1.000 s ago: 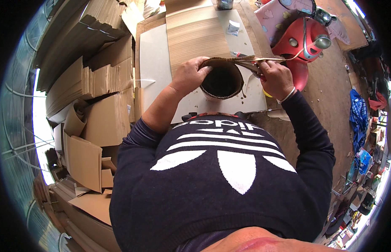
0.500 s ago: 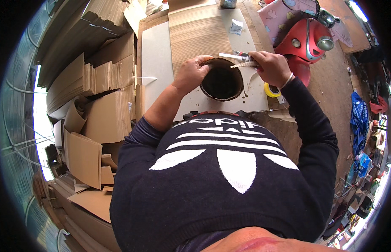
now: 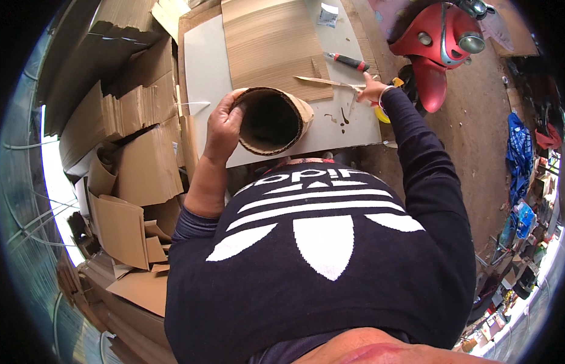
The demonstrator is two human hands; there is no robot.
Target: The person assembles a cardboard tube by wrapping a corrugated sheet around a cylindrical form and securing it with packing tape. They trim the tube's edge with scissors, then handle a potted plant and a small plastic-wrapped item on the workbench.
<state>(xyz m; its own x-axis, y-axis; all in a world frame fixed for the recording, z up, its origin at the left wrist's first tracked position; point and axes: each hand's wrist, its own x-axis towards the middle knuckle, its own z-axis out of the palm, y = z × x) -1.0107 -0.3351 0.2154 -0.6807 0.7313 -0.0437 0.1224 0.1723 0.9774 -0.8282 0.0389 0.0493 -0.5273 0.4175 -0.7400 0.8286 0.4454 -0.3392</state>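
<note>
My left hand grips the rim of a brown cardboard tube, thumb over the edge and fingers outside. The tube's round, dark mouth tilts toward me above the table's near part. Over to the right, my right hand is at the handle end of a pair of scissors with long, pale, stained blades. Its fingers are spread; the scissors lie on the board, partly hidden by the hand. Just beyond them rests a red and black utility knife.
A stack of cardboard sheets covers the middle of the white board. A small white packet lies beyond. Yellow tape is beside my right wrist. Folded cardboard is piled left; a red scooter stands right.
My left hand has moved left with the tube, whose mouth has tilted toward me. The scissors have gone from my right hand's grasp beside the tube down to the board.
</note>
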